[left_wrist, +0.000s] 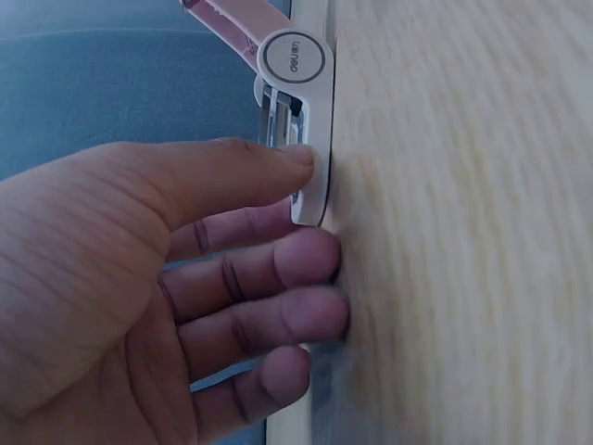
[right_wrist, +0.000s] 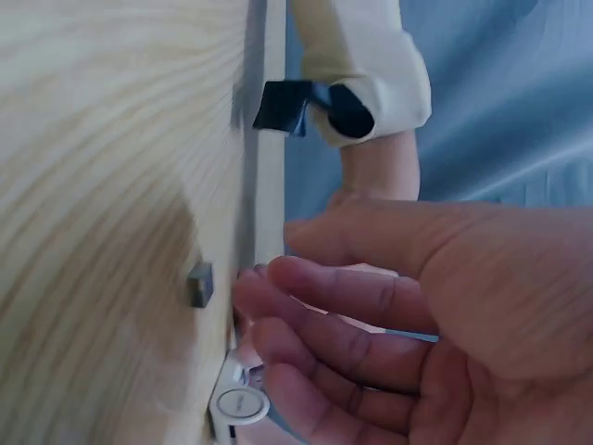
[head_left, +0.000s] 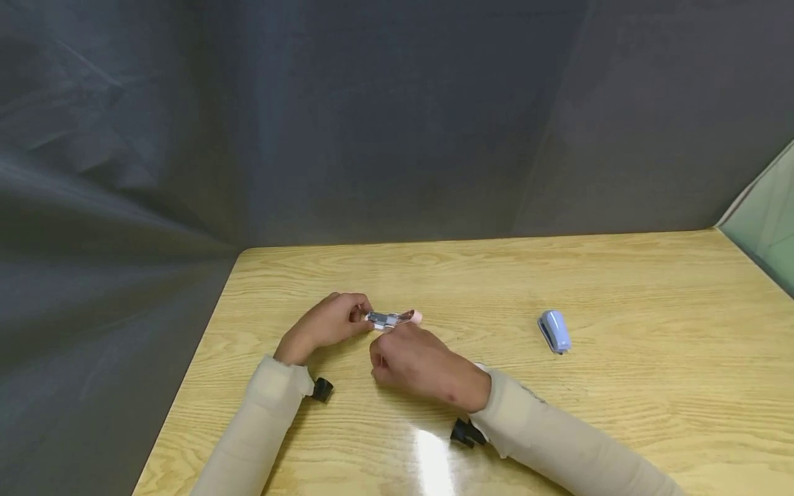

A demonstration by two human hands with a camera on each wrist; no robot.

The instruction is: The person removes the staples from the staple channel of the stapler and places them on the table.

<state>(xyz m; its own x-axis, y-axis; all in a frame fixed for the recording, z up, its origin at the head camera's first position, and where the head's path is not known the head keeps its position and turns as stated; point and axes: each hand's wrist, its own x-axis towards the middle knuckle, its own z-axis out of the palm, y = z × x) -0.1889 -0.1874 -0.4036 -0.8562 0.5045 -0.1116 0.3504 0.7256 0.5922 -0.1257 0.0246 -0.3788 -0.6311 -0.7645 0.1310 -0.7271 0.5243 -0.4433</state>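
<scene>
Between the left hand [head_left: 331, 320] and the right hand [head_left: 415, 362], I saw from afar, the pink stapler [head_left: 386, 320] lay folded open on the table [head_left: 620, 399]. The left hand pinched the end away from the right hand, thumb on the white base [left_wrist: 318, 181], its other fingers loosely bent near the tabletop. The right hand hung just beside the hinge disc [left_wrist: 294, 56], fingers softly curled; I saw nothing in its grasp. To my mind, good handling called for a low, firm pinch that pressed the base flat and left the metal channel [left_wrist: 281, 120] uncovered, with the right fingertips clear of the raised lid [left_wrist: 248, 26]. A small grey block [right_wrist: 200, 284], which I took for staples, lay near the right hand's fingertips; so small a piece seemed best lifted lightly by its sides.

The base looked like smooth, rounded plastic, the lid a pink version of the same, and the channel thin and shiny. Well off to the right of both hands lay a blue stapler [head_left: 556, 331], compact and curved. Pale wood grain streaked the table, and soft beige sleeves [head_left: 248, 434] covered the arms behind the hands.
</scene>
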